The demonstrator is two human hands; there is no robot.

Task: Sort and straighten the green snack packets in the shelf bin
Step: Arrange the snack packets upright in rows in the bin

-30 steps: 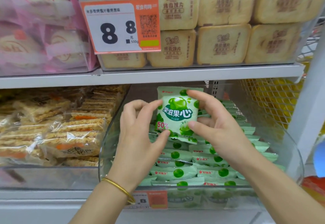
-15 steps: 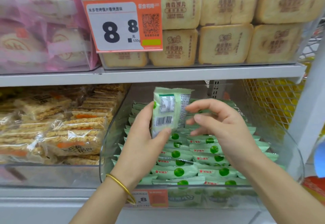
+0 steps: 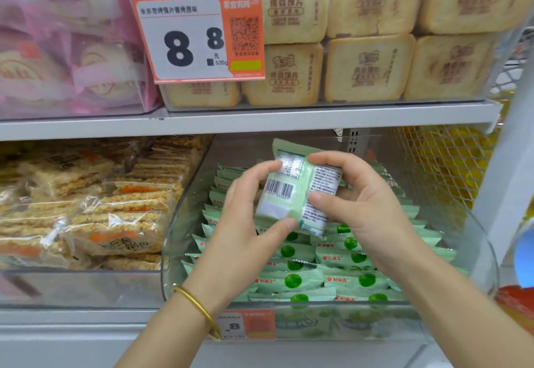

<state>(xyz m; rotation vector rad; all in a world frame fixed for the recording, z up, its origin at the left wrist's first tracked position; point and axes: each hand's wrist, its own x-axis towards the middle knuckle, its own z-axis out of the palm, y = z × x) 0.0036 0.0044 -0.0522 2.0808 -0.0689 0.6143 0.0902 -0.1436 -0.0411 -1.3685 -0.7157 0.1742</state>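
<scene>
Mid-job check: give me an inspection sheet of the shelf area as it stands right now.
Surface: clear bin on the lower shelf.
Job's things: one green packet held above the bin, barcode side toward the camera; rows of packets lie overlapped inside.
Clutter: cracker packs left of the bin; price tag above.
Grips: left grip and right grip both pinch the held packet.
Cables: nothing seen.
Surroundings: toast packs on the upper shelf; yellow mesh at right.

both hands [image 3: 372, 211] hold a green packet [image 3: 291, 194] above the bin [image 3: 474, 240].
</scene>
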